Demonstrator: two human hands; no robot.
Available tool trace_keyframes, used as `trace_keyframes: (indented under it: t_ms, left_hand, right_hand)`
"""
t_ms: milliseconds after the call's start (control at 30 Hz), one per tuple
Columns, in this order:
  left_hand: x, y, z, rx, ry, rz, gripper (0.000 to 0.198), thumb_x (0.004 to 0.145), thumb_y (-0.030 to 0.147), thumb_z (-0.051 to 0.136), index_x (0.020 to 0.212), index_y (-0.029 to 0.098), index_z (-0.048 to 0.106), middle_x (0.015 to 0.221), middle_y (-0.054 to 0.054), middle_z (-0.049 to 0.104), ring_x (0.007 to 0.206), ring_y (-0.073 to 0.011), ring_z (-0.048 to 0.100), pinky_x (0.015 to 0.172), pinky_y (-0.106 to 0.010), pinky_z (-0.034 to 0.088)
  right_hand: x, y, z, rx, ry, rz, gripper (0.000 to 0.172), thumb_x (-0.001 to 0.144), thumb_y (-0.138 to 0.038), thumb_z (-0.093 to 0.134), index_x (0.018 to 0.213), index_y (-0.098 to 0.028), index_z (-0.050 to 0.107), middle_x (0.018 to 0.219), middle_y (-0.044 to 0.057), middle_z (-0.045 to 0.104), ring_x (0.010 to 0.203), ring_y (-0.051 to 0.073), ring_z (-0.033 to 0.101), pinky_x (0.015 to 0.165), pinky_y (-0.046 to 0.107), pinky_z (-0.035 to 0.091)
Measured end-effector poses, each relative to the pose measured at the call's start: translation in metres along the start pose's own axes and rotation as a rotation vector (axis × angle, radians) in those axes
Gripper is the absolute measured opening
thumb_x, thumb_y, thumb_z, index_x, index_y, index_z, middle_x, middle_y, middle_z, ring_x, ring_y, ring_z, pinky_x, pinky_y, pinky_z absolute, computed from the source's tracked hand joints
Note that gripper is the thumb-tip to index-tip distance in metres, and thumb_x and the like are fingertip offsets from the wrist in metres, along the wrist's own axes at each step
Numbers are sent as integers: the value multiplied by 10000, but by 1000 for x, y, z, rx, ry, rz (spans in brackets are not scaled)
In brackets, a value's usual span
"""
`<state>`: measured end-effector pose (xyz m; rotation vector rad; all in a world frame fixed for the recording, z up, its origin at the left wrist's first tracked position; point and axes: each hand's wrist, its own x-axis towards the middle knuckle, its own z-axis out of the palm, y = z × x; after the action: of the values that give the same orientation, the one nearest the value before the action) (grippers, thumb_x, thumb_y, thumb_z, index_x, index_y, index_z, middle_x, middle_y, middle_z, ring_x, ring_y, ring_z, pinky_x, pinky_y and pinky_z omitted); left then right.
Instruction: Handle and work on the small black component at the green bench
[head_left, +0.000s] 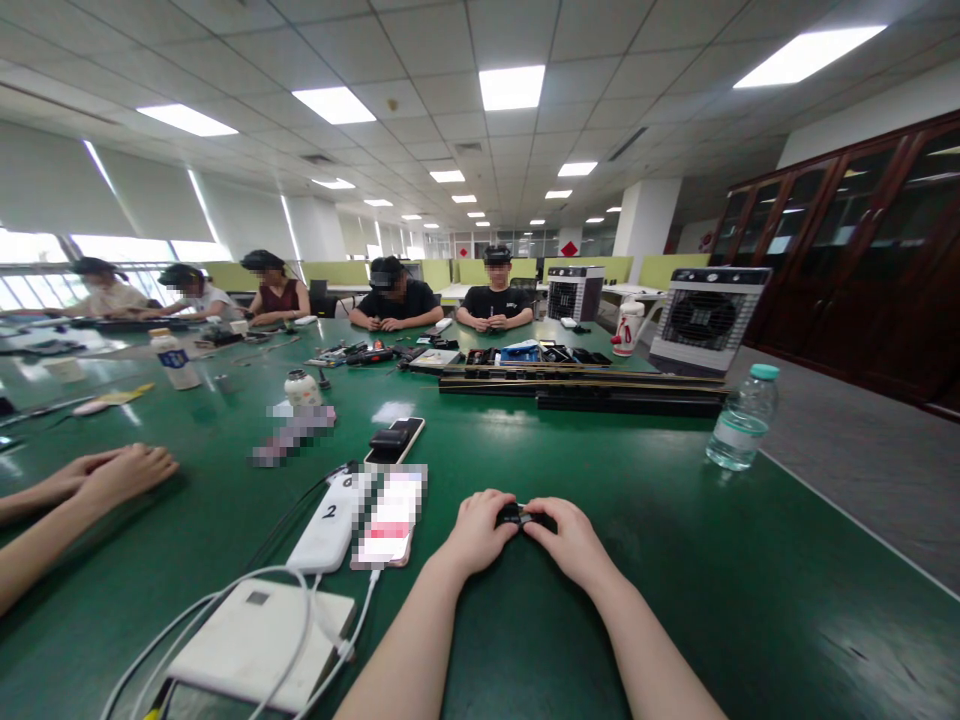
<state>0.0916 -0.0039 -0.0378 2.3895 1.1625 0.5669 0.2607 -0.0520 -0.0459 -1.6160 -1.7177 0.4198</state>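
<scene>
My left hand [480,532] and my right hand [571,540] rest on the green table [637,520] in front of me, fingers curled and meeting over a small black object [513,516]. Both hands pinch it between fingertips and thumbs. Most of the object is hidden by the fingers, so I cannot name it.
Left of my hands lie a white power bank [330,525], a phone [390,525], a white box with cables [259,645] and a black phone [395,440]. A water bottle [742,418] stands at right. A neighbour's hands [112,475] rest at left. Several people sit opposite, behind tools, black rails [585,385] and a fan [705,320].
</scene>
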Motion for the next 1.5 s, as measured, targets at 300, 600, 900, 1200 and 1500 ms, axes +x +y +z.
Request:
trace_keyframes:
  t_ms: [300, 600, 900, 1200, 1500]
  left_hand:
    - [0, 0, 0, -1, 0, -1, 355, 817, 264, 541, 1169, 221, 567, 1163, -49, 600, 1107, -226, 505, 979, -358, 347]
    - [0, -1, 1, 10, 5, -2, 358, 821, 269, 527, 1175, 230, 561, 1173, -47, 595, 1110, -224, 502, 988, -362, 340]
    - [0, 0, 1, 18, -12, -11, 375, 823, 279, 521, 1194, 238, 555, 1188, -47, 588, 1119, -229, 494, 989, -366, 342]
    - [-1, 2, -1, 20, -4, -27, 379, 827, 288, 506, 1198, 224, 554, 1211, -63, 570, 1137, -229, 481, 998, -355, 337]
    - [0, 1, 0, 11, 10, -40, 429, 832, 349, 527, 1226, 179, 535, 1211, -93, 567, 1140, -250, 481, 990, -355, 349]
  right_hand:
    - [0, 0, -1, 29, -3, 28, 201, 725, -333, 602, 882, -247, 692, 942, 29, 714, 953, 230, 625, 910, 396, 439]
    - [0, 1, -1, 24, -1, 46, 178, 694, -309, 628, 853, -256, 691, 976, 36, 713, 1027, 251, 604, 970, 444, 405]
    - [-2, 0, -4, 68, 6, 51, 300, 657, -256, 637, 954, -233, 680, 991, 46, 707, 973, 236, 627, 917, 405, 456]
    - [-3, -1, -6, 124, 49, 90, 250, 701, -277, 596, 933, -237, 683, 987, 44, 712, 968, 234, 637, 920, 414, 466]
    - [-3, -2, -6, 115, 48, 112, 251, 706, -264, 600, 943, -226, 679, 997, 43, 709, 980, 226, 631, 931, 397, 460]
